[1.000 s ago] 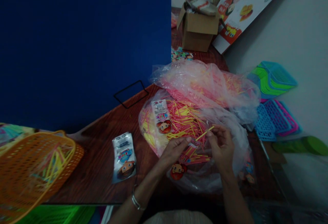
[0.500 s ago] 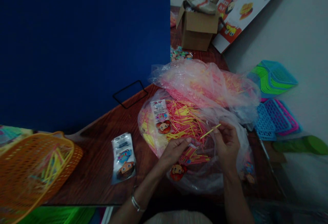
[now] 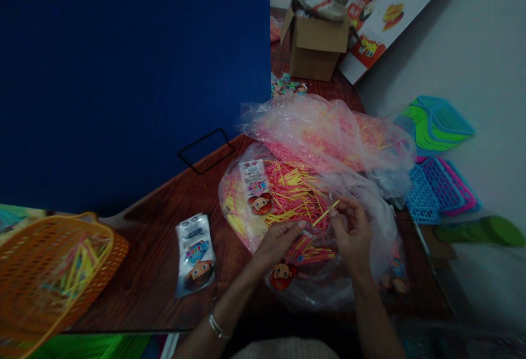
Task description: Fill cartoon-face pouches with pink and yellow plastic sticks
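Dark wood-grained table [image 3: 143, 271] runs under everything, with a blue panel [image 3: 135, 74] behind it and a cardboard box [image 3: 314, 63] beyond the clear plastic bag [image 3: 352, 183] of pink and yellow sticks [image 3: 293, 189]. Over the near part of the bag, the person's left hand [image 3: 277, 244] pinches the top of a printed packet [image 3: 283, 274], and the right hand [image 3: 354, 233] grips one yellow stick [image 3: 326, 214] between thumb and fingers, its free end close to the packet's top. A second packet [image 3: 255, 186] lies on the bag's left side; a silver packet [image 3: 196, 252] lies left of the bag, and an orange basket [image 3: 119, 252] farther left.

So thin a stick could slip from a loose pinch and vanish among its likes, or bend if pushed against the packet's edge. Tilting the packet might spill any loose contents; whether its top is open cannot be told.
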